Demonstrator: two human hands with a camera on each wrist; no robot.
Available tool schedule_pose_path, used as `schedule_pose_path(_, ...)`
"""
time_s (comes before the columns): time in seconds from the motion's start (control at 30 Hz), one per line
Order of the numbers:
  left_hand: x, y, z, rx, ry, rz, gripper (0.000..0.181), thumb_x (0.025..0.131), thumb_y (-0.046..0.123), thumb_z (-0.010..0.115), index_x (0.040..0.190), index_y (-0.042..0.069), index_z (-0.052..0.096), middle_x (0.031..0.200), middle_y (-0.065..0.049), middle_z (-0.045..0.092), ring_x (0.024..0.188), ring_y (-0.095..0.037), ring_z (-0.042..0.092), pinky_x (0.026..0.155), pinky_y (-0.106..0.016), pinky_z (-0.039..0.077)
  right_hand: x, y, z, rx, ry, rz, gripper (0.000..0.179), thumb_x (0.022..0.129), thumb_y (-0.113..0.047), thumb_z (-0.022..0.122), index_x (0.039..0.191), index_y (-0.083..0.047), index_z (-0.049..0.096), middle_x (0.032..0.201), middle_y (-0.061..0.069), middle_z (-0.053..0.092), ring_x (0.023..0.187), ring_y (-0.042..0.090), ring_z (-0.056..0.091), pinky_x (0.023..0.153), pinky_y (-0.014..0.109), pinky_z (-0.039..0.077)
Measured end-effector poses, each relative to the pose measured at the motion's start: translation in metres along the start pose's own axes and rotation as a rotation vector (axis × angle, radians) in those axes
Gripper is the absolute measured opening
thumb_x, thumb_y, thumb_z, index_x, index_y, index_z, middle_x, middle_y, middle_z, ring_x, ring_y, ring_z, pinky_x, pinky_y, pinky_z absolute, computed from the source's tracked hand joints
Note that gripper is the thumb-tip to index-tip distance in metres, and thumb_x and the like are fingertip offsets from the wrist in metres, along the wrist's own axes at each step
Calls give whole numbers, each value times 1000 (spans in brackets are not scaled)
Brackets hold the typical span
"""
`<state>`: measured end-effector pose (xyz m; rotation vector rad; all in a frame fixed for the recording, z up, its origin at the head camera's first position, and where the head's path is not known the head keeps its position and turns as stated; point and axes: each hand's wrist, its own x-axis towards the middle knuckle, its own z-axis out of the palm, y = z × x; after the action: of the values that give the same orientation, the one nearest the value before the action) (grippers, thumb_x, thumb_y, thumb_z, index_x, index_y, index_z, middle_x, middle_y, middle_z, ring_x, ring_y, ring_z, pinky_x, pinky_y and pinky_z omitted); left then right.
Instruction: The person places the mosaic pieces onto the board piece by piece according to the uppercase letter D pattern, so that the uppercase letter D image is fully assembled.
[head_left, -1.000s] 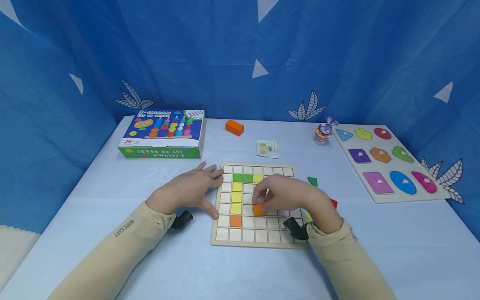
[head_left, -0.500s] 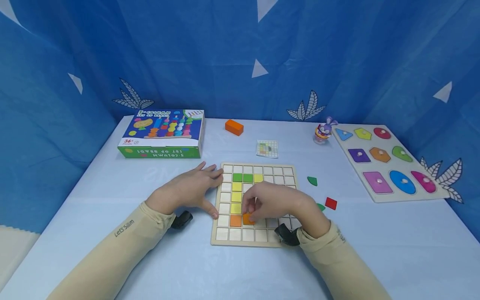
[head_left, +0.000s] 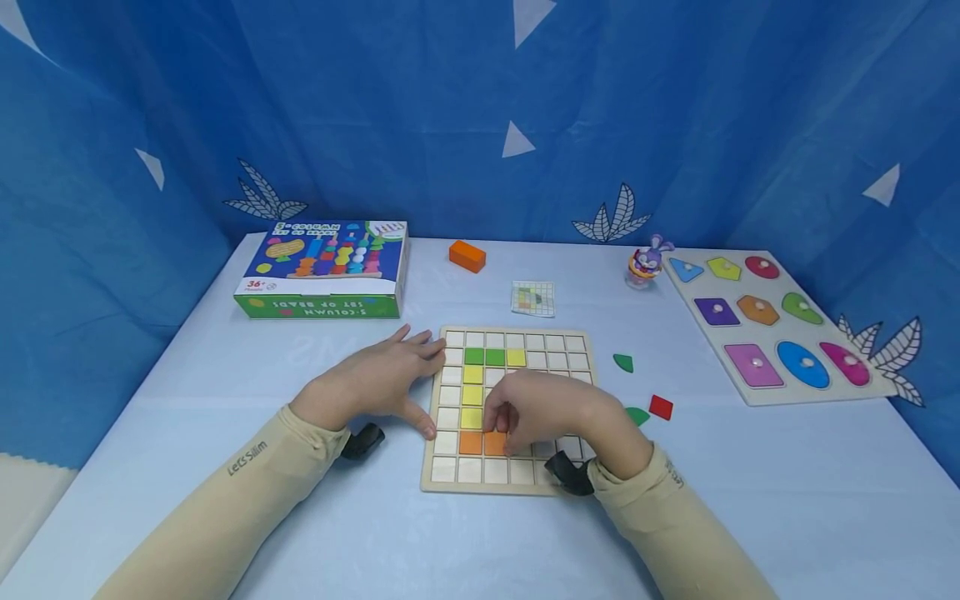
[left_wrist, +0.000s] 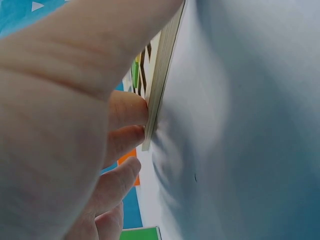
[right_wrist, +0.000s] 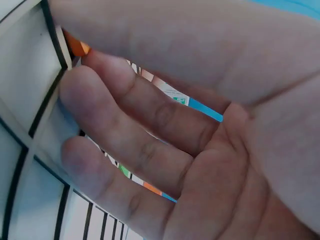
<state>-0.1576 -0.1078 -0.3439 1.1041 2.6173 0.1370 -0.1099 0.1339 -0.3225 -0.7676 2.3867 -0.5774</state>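
A wooden grid board (head_left: pixel 480 490) lies on the table with green, yellow and orange square tiles in some cells. My left hand (head_left: pixel 378 375) is spread at its left side; in the left wrist view, fingers (left_wrist: pixel 127 107) touch the board's edge. Over the lower middle of the grid, my right hand (head_left: pixel 551 408) has its thumb and forefinger on an orange square tile (head_left: pixel 495 444), which sits beside another orange tile (head_left: pixel 470 443). In the right wrist view only a corner of the orange tile (right_wrist: pixel 77 46) shows between thumb and fingertip.
Right of the board lie a red square (head_left: pixel 661 407) and green quarter-round pieces (head_left: pixel 623 363). Behind it are a small pattern card (head_left: pixel 533 298) and an orange block (head_left: pixel 467 256). A bead-set box (head_left: pixel 322 271), a bunny figurine (head_left: pixel 647 262) and a knobbed shape puzzle (head_left: pixel 772 325) stand around.
My right hand has moved left and toward me with the orange tile, which now lies in the cell right of the other orange tile. The left hand has stayed put.
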Motion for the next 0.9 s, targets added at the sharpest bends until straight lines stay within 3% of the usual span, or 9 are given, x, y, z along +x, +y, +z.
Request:
schedule_pose_path(0.4,1,2,0,-7,-4,3,117,64,74,77,151,4,44,160,-14,33,151,-34,19,124,-47,3,-2,-3,1,-25,10,2,23,76,-1,86,86,-19,76,76,-10,66,72,9,59,67,25,54)
schedule_pose_path(0.63,0,0,3,-3,-14,-7,119,63,76,76,151,3,44,160,-14,34,151,-34,19,124,-48,3,-3,-1,4,-9,28,2,25,78,-4,87,93,-20,74,77,-9,64,73,10,59,67,24,54)
schedule_pose_path(0.8,0,0,2,5,-3,2,118,63,75,76,151,3,45,160,-14,34,151,-35,19,124,-48,3,-24,9,-10,61,89,-24,27,82,-7,84,105,-17,75,88,-6,69,82,11,62,74,28,56)
schedule_pose_path(0.9,0,0,0,1,-1,0,117,63,74,77,151,3,45,160,-14,33,151,-35,19,124,-49,2,-46,20,-25,51,134,37,28,83,-7,82,109,-15,74,94,-4,69,87,14,61,76,30,56)
